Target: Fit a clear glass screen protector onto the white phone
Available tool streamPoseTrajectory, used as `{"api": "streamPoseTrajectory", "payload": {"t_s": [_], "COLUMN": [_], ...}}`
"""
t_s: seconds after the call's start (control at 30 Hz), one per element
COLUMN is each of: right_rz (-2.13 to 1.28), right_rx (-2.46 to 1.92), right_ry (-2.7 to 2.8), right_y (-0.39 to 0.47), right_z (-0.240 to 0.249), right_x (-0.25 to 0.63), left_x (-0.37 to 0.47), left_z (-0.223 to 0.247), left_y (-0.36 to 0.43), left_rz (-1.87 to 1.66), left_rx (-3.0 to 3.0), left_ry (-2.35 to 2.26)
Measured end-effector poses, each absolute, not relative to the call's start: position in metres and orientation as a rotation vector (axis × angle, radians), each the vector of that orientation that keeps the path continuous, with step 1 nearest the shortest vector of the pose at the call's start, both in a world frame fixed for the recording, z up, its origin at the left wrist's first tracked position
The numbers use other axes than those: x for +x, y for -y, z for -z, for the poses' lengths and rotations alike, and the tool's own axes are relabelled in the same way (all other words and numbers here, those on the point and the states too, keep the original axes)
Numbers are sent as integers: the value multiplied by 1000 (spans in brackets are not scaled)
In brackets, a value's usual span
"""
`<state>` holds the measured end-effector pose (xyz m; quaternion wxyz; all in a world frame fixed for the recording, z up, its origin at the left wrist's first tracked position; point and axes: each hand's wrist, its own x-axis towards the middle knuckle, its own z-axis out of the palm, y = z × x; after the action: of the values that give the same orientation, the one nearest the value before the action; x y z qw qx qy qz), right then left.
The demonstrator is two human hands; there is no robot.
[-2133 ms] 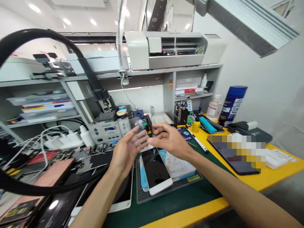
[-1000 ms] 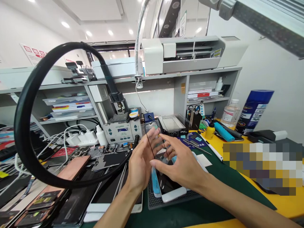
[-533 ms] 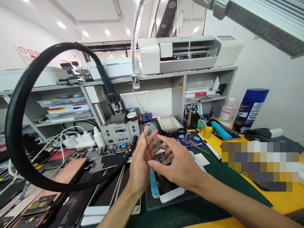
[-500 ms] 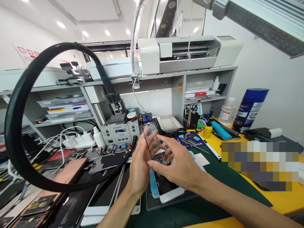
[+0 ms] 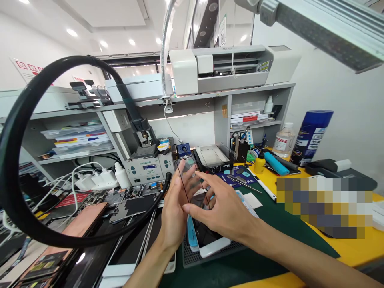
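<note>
A clear screen protector with thin black edges (image 5: 192, 186) is held up and tilted between my hands. My left hand (image 5: 173, 208) is wrapped round its left edge, its fingers showing through the glass. On the opposite side, my right hand (image 5: 223, 202) grips the right edge, with the thumb near the lower end. Directly below lies a white-framed phone (image 5: 215, 245) with a dark screen, partly covered by my right hand. A light blue strip (image 5: 192, 237) sticks out along the phone's left side. Under both is a dark perforated mat (image 5: 192, 261).
Several phones and phone parts (image 5: 129, 248) lie on the left, beneath a thick black hose (image 5: 39, 236). A soldering-type station (image 5: 147, 170) stands behind. Tweezers (image 5: 247, 185), a white pen (image 5: 264, 186), a yellow bottle (image 5: 259, 165) and a blue spray can (image 5: 312, 138) are on the right.
The view has turned slightly, so the surroundings sit a little further left. Both hands keep nearly the same hold on the screen protector.
</note>
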<state>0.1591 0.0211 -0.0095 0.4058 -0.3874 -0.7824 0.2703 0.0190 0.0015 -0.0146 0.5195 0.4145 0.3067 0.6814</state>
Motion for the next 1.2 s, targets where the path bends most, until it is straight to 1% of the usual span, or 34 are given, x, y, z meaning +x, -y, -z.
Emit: {"api": "streamPoseTrajectory", "payload": {"t_s": [0.6, 0.97, 1.1, 1.2], "right_rz": [-601, -524, -457, -344], "right_rx": [-1027, -1046, -1074, -1053], "right_ry": [2009, 2057, 2082, 2128], "right_y": [-23, -22, -21, -23], "right_z": [12, 13, 11, 13], "right_x": [160, 160, 159, 159], "left_x": [22, 16, 12, 6], "left_z": [18, 15, 13, 10], "left_y": [-1, -1, -4, -7], "left_rz": [-1632, -1680, -1742, -1791], "left_rx": [1003, 1132, 1122, 1156], "left_ry": [-688, -759, -782, -833]}}
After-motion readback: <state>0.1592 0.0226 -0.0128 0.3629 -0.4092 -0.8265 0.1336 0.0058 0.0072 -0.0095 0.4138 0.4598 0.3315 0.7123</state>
